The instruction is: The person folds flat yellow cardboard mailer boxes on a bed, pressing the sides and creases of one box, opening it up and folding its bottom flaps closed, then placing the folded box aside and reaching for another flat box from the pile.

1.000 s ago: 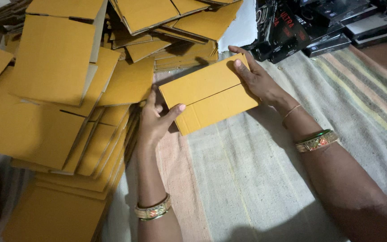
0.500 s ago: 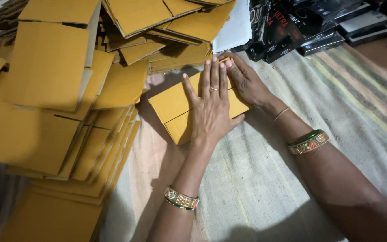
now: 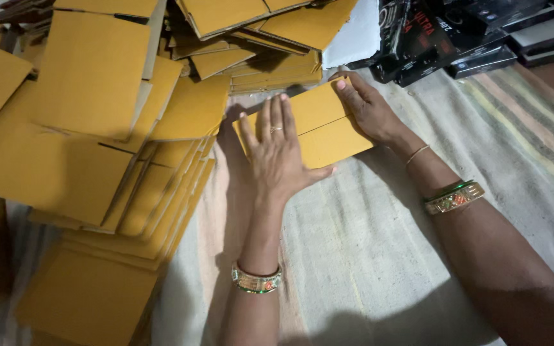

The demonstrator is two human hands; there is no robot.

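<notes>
Since half a second ago little has changed: the left hand (image 3: 277,154) still lies flat, fingers spread, on the folded yellow card (image 3: 318,125), though the card now shows more at its right end. The right hand (image 3: 367,109) presses open-palmed on the card's far right corner; neither hand grips it. The card lies on the striped cloth (image 3: 379,243). A stack of flat cards (image 3: 97,128) crowds in from the left, touching its far edge. Black boxes (image 3: 456,38) lie beyond.
</notes>
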